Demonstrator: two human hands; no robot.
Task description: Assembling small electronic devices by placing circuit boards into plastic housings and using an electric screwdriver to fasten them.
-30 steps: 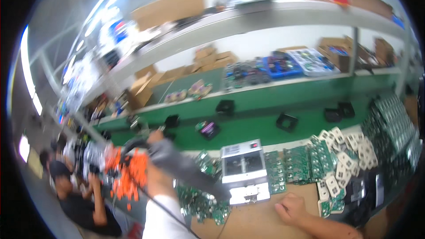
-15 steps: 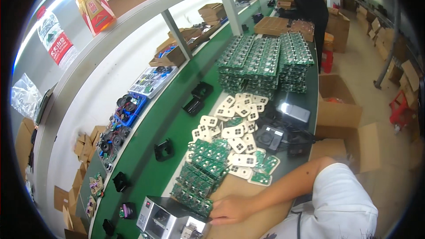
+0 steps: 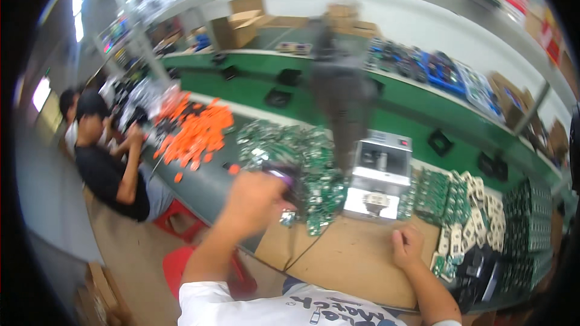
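My left hand (image 3: 254, 202) is closed, blurred by motion, above the near edge of a heap of green circuit boards (image 3: 320, 187). A dark thing with a purple band (image 3: 281, 176) shows at its fingers; its kind is unclear. A small shiny piece (image 3: 288, 217) lies just below the fingertips. My right hand (image 3: 406, 244) rests on the brown cardboard sheet (image 3: 356, 259), fingers curled and thumb raised, with nothing visible in it. In front of it stands a silver bench machine (image 3: 380, 172) with a white piece (image 3: 376, 200) on its front ledge.
Green board panels (image 3: 435, 196) and cream plates (image 3: 480, 220) lie right of the machine, with tall board stacks (image 3: 525, 217) beyond. Orange parts (image 3: 196, 133) pile up at left, near a seated person (image 3: 112, 172). A blurred dark post (image 3: 341, 96) rises behind the machine. Red stools (image 3: 175, 265) stand below.
The view has swung left, bringing my left hand, the orange parts and other people into sight. My right hand has left the board panels and is now on the cardboard.
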